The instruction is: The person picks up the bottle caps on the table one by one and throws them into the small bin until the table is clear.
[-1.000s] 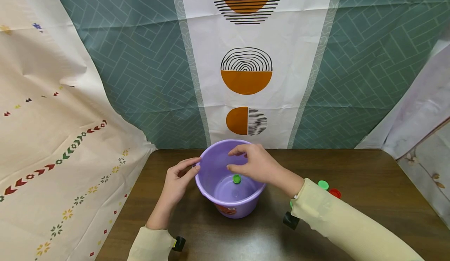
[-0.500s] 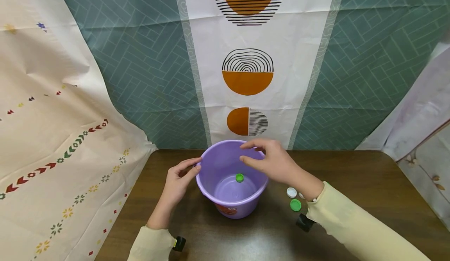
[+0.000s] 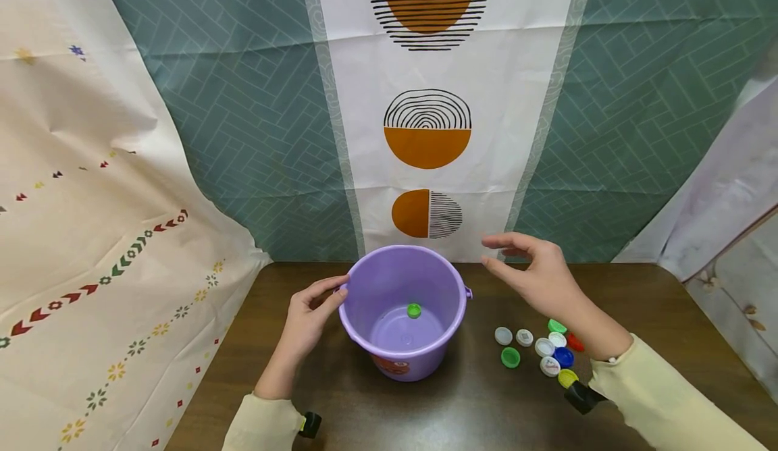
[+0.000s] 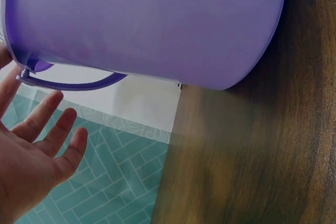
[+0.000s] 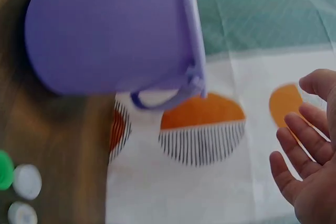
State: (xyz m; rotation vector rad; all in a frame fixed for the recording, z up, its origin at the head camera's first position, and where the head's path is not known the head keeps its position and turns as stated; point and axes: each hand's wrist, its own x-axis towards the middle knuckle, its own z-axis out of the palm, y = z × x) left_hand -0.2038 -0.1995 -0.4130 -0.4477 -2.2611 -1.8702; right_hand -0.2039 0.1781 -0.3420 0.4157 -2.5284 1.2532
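A purple bucket [image 3: 401, 355] stands upright on the table, with one green bottle cap [image 3: 414, 310] on its inside floor. At the bucket's left rim, my left hand [image 3: 306, 319] holds on with thumb and index finger beside the handle joint; its other fingers spread loosely in the left wrist view. My right hand [image 3: 541, 275] is in the air right of the bucket, thumb and fingers apart, with nothing between them. Under and left of the right forearm lie several loose bottle caps, among them a green cap [image 3: 510, 357], a blue cap [image 3: 563, 357] and a yellow cap [image 3: 568, 378].
A brown wooden table [image 3: 462, 410] carries everything. Behind it hangs a green and white patterned cloth [image 3: 292, 134]. A cream cloth [image 3: 121, 248] borders the left side. The bucket's purple handle [image 4: 79, 84] hangs down at the back.
My right hand has moved right from over the bucket to the air beside it, uncovering the right rim and more of the caps. My left hand stays at the rim.
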